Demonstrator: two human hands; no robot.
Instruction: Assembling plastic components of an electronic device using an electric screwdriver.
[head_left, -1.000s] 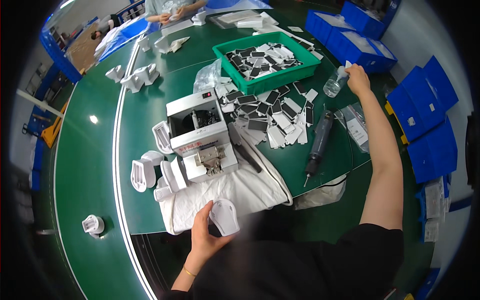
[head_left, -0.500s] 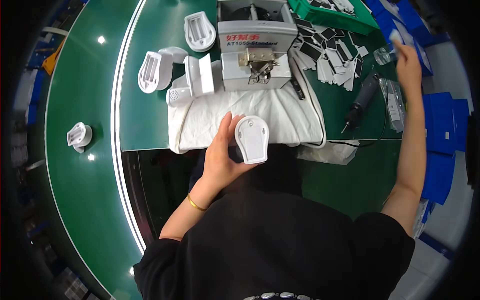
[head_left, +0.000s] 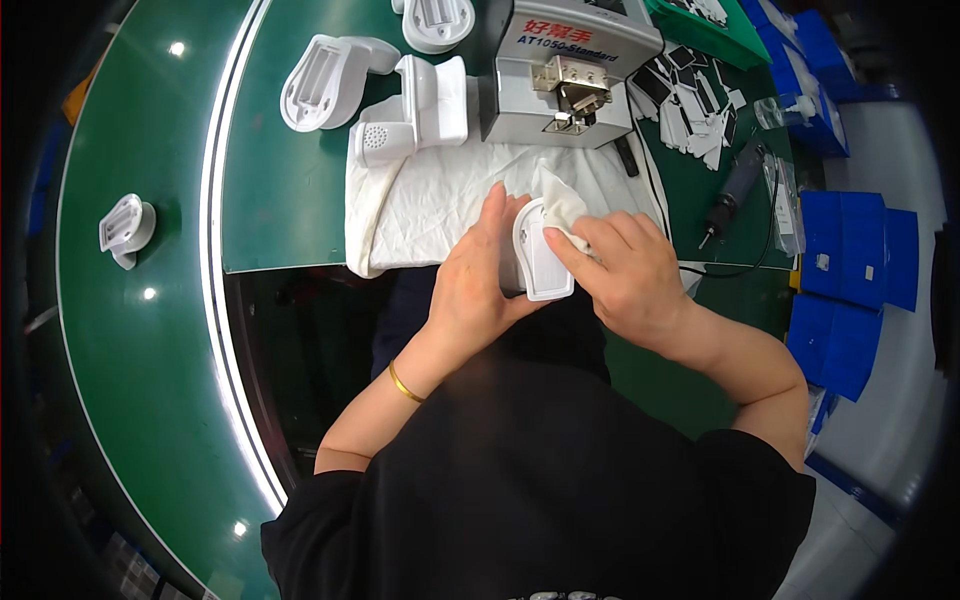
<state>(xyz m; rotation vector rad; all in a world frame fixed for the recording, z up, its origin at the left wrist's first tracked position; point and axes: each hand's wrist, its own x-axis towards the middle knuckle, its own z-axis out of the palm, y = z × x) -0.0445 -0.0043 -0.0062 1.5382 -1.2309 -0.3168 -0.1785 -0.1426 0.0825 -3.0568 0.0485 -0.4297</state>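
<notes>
The white plastic piece [head_left: 545, 268] is sitting up in the air in the person's hands, right by the front edge of the table [head_left: 285, 205]. The left hand [head_left: 475, 280] is wrapping around its left side, with the thumb reaching under the narrow end. The right hand [head_left: 635, 275] is pinching a soft white wipe [head_left: 562, 203] and pressing it on the rim at the wide end, so both hands are meeting on the one piece.

I'm guessing it is light and stiff, with a smooth shell that could be getting slippery if the wipe is wet. The thin rim is looking like the part that could chip, so the thick sides are making the best place to hold.

Past it, a folded cloth [head_left: 430, 215] is lying along the front edge, and a silver machine [head_left: 565, 80] is standing behind it. I'm not seeing what is inside the machine's top.

Near the right edge, a clear bottle [head_left: 783, 112] is resting; I'm not able to tell how full it is. A green bin [head_left: 715, 35] at the far right is holding flat white pieces, and more are lying beside it. Beyond the right edge, blue bins [head_left: 845, 232] are standing, their insides hiding from me.
</notes>
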